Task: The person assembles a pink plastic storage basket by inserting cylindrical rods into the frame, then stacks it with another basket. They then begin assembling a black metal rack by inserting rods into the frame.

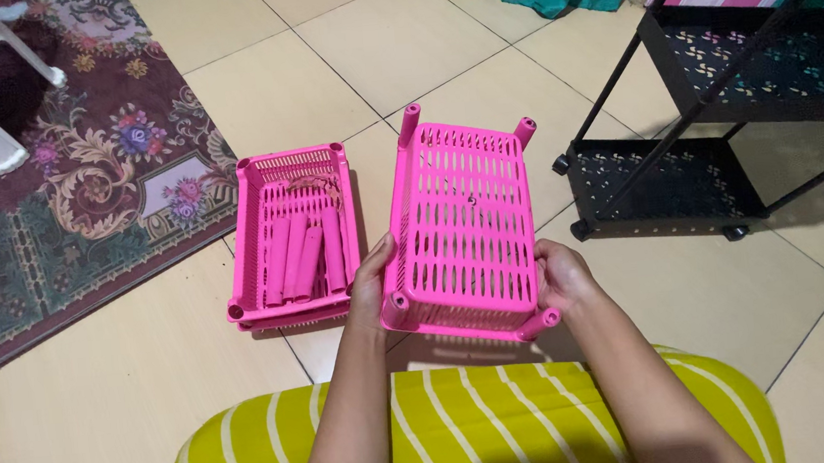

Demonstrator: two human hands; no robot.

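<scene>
Patterned rug (63, 212) far left, edge running diagonally past stacked pink trays (293, 237) holding pink tubes (310, 255). Left hand (372, 285) fingers clamped on near-left edge of upturned pink basket (461, 227), held above bare tiled floor (318, 61). Right hand (560, 276) fingers clamped on right edge. Black wheeled cart (695, 177) close right; open floor beyond.

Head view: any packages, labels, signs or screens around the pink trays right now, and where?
None: no package, label, sign or screen can be made out.
The pink slotted tray held between the left hand and right hand has no sticker.
The pink tray stack on the floor holds loose pink tubes, unwrapped.
The black rolling rack at right has bare shelves.
</scene>
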